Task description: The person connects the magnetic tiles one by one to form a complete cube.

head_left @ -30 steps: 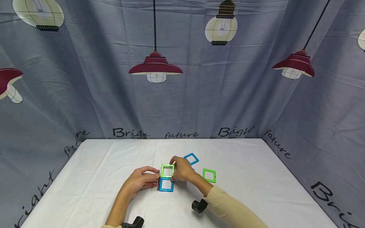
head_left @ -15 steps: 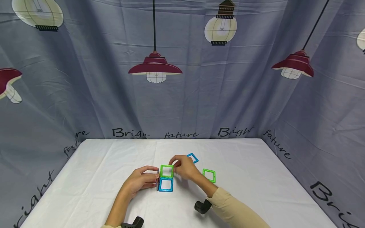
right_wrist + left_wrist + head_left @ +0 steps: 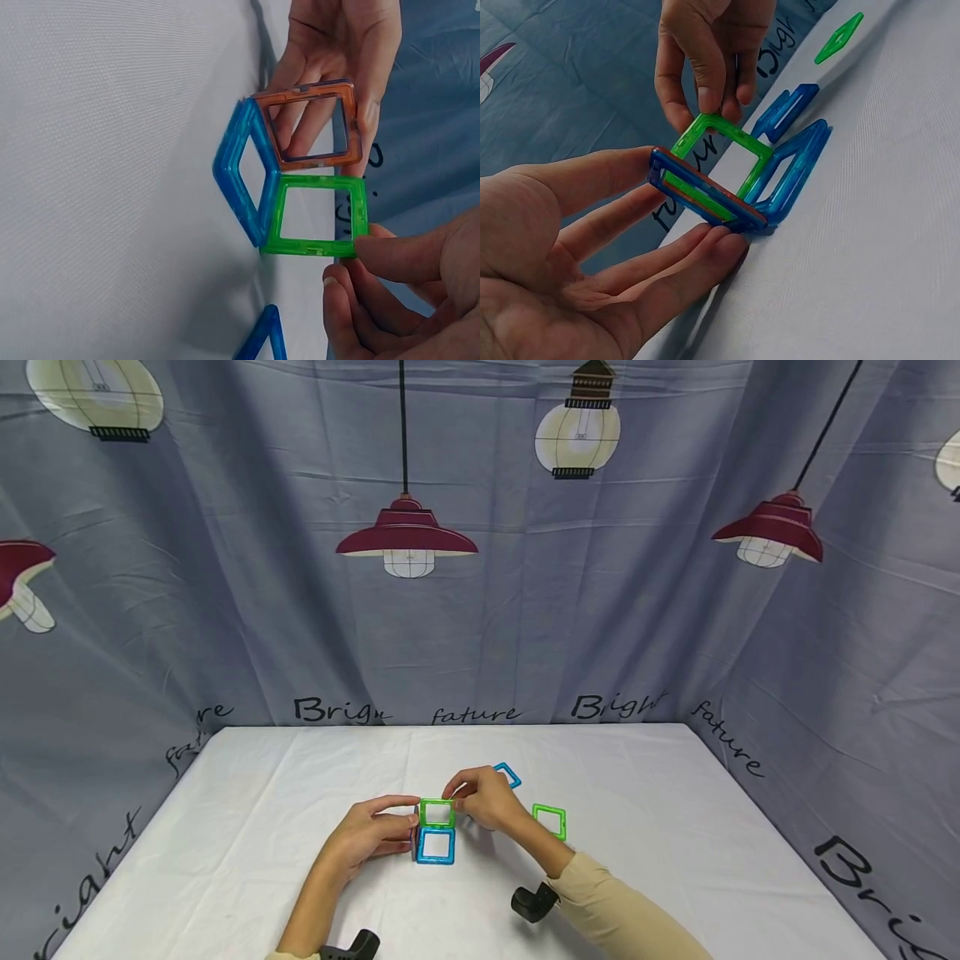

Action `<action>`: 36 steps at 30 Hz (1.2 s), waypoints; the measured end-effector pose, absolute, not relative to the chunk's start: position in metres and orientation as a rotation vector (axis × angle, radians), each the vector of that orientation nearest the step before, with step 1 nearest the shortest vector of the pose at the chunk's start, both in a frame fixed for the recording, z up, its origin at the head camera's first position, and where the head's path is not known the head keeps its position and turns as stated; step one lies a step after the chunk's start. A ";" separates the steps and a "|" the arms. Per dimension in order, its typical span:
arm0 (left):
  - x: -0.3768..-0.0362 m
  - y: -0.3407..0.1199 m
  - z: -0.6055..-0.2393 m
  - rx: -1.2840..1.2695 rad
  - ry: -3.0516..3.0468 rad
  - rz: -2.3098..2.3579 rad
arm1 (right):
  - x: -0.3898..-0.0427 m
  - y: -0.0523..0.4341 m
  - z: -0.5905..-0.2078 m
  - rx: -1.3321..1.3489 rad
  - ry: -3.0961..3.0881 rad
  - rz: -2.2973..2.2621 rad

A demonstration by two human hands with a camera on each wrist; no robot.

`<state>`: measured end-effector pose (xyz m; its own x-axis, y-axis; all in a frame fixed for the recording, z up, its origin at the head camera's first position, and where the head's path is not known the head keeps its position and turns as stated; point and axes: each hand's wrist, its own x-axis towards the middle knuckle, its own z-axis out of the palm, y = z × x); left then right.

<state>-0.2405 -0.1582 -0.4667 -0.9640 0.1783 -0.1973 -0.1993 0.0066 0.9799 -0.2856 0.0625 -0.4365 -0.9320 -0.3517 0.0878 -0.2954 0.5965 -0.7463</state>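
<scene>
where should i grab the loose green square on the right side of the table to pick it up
The loose green square lies flat on the white tablecloth, clear of the other tiles. It is a thin open frame, so probably come from above, hook a fingertip through the hole and pinch one side bar, likely the near one.

The right forearm wears a long beige sleeve (image 3: 615,910) of smooth, plain cloth that ends just behind the wrist, leaving the right hand (image 3: 483,802) bare. A black, rounded camera mount (image 3: 534,902) sits at that cuff, on the side of the arm away from the grip. The left forearm is bare from the left hand (image 3: 371,837) back to the frame's lower edge, where a sliver of beige cloth shows. A second black mount (image 3: 354,946) of the same rounded shape sits far back from that grip. Both hands are bare: short, unpainted nails show on the fingers (image 3: 709,82) in the wrist views.
</scene>
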 end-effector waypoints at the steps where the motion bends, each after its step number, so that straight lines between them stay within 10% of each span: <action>1: -0.240 -0.158 -0.467 -0.033 2.022 2.050 | -0.286 0.062 -0.436 -0.557 2.746 -1.265; 36: -0.245 -0.146 -0.472 -0.138 2.110 2.139 | -0.292 0.096 -0.430 -0.372 2.823 -1.269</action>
<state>-0.2449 -0.1462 -0.4717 -0.9869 0.0307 -0.1582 -0.1586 -0.0110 0.9873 -0.2925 0.0957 -0.4305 -0.9711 -0.2264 0.0750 -0.2064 0.6403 -0.7399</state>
